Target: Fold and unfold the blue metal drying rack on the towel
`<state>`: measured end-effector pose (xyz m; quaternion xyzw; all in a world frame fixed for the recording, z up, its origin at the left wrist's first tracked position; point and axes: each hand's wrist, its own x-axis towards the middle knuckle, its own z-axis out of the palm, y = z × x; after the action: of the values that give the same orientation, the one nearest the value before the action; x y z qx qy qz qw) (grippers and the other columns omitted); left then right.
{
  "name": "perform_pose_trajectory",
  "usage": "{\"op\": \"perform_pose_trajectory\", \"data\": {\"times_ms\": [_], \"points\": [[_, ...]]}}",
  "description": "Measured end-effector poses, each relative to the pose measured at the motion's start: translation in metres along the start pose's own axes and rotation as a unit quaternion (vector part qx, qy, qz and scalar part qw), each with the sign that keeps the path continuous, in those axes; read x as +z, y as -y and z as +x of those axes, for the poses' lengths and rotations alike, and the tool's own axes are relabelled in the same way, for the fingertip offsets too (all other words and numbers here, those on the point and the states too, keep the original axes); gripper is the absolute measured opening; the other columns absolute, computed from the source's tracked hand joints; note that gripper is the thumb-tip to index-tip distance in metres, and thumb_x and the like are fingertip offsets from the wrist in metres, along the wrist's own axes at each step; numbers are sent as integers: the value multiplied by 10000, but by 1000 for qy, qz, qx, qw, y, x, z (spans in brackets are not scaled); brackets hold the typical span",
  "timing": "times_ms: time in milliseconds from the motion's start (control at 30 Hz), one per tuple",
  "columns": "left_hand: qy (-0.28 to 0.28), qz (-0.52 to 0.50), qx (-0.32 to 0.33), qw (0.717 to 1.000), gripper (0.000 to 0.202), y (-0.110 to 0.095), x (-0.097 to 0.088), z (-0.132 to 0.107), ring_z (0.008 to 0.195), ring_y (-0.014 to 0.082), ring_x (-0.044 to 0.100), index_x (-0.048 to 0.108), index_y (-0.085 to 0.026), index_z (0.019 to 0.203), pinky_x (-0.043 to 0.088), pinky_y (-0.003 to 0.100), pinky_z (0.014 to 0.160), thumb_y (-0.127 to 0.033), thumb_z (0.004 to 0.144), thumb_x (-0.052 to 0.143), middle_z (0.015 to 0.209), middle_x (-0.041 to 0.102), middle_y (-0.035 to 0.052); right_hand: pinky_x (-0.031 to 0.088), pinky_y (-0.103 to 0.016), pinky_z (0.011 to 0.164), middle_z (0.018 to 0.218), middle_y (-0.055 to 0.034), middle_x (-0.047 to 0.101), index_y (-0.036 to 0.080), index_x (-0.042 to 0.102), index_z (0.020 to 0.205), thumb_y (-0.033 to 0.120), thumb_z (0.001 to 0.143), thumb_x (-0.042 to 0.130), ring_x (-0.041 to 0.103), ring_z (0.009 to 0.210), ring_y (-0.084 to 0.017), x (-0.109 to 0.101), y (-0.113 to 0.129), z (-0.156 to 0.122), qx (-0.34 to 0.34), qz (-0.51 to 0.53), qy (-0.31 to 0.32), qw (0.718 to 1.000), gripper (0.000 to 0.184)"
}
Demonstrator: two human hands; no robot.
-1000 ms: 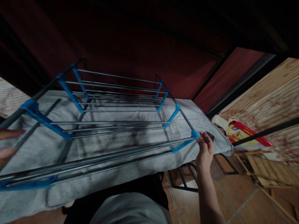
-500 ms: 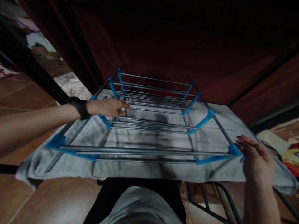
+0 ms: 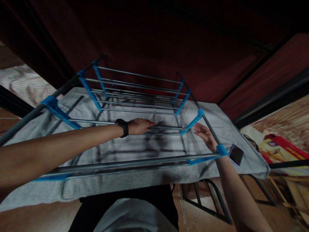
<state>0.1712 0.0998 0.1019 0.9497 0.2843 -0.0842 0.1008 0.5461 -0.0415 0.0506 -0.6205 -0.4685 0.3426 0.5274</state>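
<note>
A rack of grey metal rods and blue plastic brackets (image 3: 193, 122) lies on a grey cloth (image 3: 145, 190). My left hand (image 3: 138, 126), with a black band on its wrist, reaches across the frame. Its fingers close on a metal rod (image 3: 166, 128) in the middle tier; the fingertips are partly hidden. My right hand (image 3: 205, 135) is inside the right side of the frame, its fingers apart beside the blue bracket at that rod's right end. Over the right forearm passes the front corner connector (image 3: 222, 150).
A phone (image 3: 236, 155) lies on the cloth by the rack's right corner. Dark red panels (image 3: 149, 42) rise behind the table. A red and yellow package (image 3: 277, 149) is at the right. Black metal legs (image 3: 212, 196) stand below the table edge.
My left hand has moved right along the middle rods. My right hand has left the front corner and reached inward to the middle bracket. The view has shifted to the right.
</note>
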Motion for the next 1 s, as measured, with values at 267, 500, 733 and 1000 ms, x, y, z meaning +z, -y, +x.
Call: {"op": "perform_pose_trajectory", "data": {"times_ms": [267,500,733,1000], "points": [[-29,-57,-6,998,415,-15,-4,29,1141,224,627,552,-224,1352,479,299,927,-308,997,354,1336,629,68,445,-535,1045,1237,-86,655,245,605,1203,408,675,767,620,1096,-274,10,-8,23,-31,-35,-4,999,577],[-48,-57,-30,997,424,-18,-12,23,1099,242,643,549,-241,1324,489,324,883,-357,989,316,1314,646,46,470,-472,1019,1224,-70,647,248,587,1163,405,737,681,620,1098,-259,21,2,34,-74,-67,2,995,465],[-57,-29,-47,997,513,-18,-11,26,1068,268,660,522,-270,1370,485,339,832,-509,1013,243,1223,693,52,527,-411,882,989,-53,683,220,585,940,412,760,633,633,904,-225,24,9,40,-94,-123,25,988,268],[-81,-5,-8,997,362,-39,-3,42,971,275,682,569,-173,1229,506,360,744,-269,1000,305,1205,674,114,519,-367,726,751,-24,623,237,483,749,439,732,651,587,729,-210,31,24,41,-106,-189,2,976,263]]}}
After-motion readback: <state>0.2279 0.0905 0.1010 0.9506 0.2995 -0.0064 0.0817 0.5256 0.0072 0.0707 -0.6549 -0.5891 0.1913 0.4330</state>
